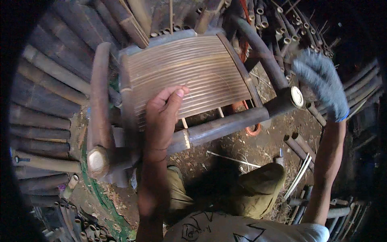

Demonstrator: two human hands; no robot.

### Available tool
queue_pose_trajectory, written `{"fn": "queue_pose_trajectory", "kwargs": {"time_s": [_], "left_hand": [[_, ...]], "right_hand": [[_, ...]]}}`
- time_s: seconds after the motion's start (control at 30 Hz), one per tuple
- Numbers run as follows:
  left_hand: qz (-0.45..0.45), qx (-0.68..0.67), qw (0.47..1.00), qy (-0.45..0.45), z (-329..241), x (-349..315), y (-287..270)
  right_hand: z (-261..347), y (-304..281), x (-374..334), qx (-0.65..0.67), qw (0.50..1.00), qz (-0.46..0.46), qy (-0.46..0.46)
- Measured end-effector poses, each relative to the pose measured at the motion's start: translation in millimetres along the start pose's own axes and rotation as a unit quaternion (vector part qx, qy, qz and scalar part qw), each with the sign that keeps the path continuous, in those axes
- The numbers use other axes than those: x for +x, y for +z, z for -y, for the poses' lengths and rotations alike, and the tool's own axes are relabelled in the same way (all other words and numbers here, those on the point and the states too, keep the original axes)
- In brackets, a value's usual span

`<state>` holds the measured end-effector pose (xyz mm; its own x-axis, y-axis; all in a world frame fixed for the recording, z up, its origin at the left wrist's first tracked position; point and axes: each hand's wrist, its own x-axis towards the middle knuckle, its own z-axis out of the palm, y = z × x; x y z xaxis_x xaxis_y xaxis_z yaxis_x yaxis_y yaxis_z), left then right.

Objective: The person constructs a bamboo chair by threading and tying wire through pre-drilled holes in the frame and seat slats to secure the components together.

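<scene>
- The bamboo chair fills the middle of the view, lying tipped so its slatted seat faces up at the camera; the slats run left to right, bowed slightly.
- Its thick front rail runs along the lower edge of the seat, rising toward the right, and a heavy post stands along the left edge, its cut end low.
- Stacked bamboo poles crowd the left side right up to the chair, and more pole ends pack the upper right.
- The dirt ground below the rail, between the chair and the person's knees, is the only open room.
- The left hand lies bare on the seat's lower edge, fingers loosely bent and thumb up, pressing the slats rather than clamped on anything.
- The right hand, in a grey glove, is raised beside the chair's right post, fingers spread apart and holding nothing.
</scene>
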<state>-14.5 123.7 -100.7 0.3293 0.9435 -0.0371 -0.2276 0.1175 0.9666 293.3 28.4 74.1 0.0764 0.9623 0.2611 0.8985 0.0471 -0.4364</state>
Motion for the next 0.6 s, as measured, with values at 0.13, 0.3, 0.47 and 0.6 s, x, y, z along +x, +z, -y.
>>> {"fn": "queue_pose_trajectory", "kwargs": {"time_s": [0.13, 0.3, 0.47, 0.6], "left_hand": [[0.033, -0.133, 0.988, -0.071, -15.4, -6.7, 4.7], [-0.010, -0.109, 0.993, -0.050, -8.0, -6.2, 20.0], [-0.033, 0.096, 0.992, 0.076, 28.6, -13.3, 25.3], [-0.111, 0.301, 0.936, 0.145, 26.5, -27.7, 37.3]], "right_hand": [[-63.4, 10.5, -48.9, 0.105, 0.984, -0.013, 0.143], [-70.6, 28.7, -145.9, 0.462, 0.860, -0.153, 0.154], [-17.9, 46.3, -199.7, 0.780, 0.591, -0.201, -0.037], [-27.4, 23.3, -224.6, 0.700, 0.655, -0.283, -0.019]]}}
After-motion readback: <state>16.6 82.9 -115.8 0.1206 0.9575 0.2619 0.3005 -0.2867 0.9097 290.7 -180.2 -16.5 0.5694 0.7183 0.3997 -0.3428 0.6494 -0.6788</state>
